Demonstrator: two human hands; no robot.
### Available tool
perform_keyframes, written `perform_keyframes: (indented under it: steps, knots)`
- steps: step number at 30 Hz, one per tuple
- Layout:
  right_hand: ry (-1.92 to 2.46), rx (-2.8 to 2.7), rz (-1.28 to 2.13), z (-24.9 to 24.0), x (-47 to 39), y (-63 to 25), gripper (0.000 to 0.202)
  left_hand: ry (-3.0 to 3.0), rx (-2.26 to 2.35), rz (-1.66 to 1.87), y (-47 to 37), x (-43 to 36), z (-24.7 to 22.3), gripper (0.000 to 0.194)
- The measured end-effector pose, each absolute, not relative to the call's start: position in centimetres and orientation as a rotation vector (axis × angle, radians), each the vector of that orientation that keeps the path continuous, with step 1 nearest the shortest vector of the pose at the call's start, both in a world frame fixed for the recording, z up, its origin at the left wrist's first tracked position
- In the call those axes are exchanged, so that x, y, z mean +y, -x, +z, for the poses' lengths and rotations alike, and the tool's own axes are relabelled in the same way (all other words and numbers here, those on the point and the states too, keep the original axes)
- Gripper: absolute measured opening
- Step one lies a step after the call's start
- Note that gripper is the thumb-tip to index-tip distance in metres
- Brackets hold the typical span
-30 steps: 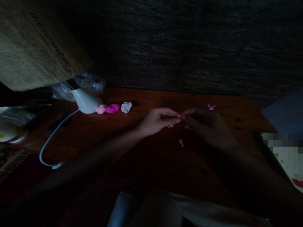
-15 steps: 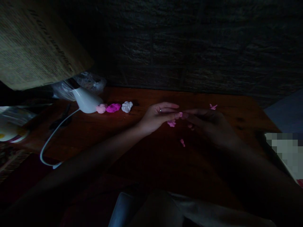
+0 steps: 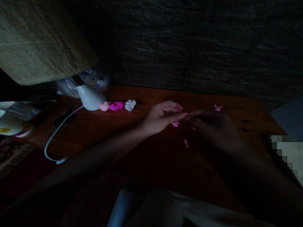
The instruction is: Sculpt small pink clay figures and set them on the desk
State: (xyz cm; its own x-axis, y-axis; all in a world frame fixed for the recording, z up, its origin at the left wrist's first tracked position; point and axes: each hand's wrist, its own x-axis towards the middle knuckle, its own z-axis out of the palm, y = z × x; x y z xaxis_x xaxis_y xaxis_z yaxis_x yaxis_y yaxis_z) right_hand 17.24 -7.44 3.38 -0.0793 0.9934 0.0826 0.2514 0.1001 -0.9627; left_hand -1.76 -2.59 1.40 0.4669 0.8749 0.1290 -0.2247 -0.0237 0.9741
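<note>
Dimly, we saw a dark wall [image 3: 189, 44] behind the wooden bench [image 3: 142, 93]. Over the bench's middle, our left hand [image 3: 159, 118] and right hand [image 3: 214, 126] met tip to tip. At the far left stood a white conical stand [image 3: 91, 98], with a pale pink lump [image 3: 104, 106], a magenta lump [image 3: 116, 106] and a white lump [image 3: 130, 105] in a row rightward. A pink clump [image 3: 175, 124] lay by our left thumb, a pink sprig [image 3: 218, 108] far right, a pink scrap [image 3: 186, 143] nearer us. Both hands' fingers pinched a tiny pink bit [image 3: 185, 115] between them.
</note>
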Motion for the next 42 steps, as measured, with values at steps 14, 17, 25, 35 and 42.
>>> perform_keyframes:
  steps: [14, 17, 25, 35, 42]
  knots:
    - [1.280, -1.522, 1.039, 3.1, -7.4, -17.3, 0.038, -1.298, 0.702, 0.980, 1.8, -2.6, 0.7, 0.044]
    - [1.296, -1.506, 1.020, 3.2, -7.3, -17.4, 0.037, -1.274, 0.697, 0.983, 1.7, -2.6, 0.8, 0.048]
    - [1.307, -1.448, 0.994, 3.8, -7.2, -17.3, 0.040, -1.251, 0.721, 1.013, 1.7, -2.4, 0.4, 0.049]
    - [1.280, -1.440, 0.951, 3.3, -6.7, -18.2, 0.033, -2.218, 0.593, 0.894, 2.5, -3.7, 1.5, 0.049]
    - [1.258, -1.145, 1.038, 3.3, -6.4, -18.4, 0.022, -2.632, 0.322, 0.691, 2.9, -3.0, 0.7, 0.031]
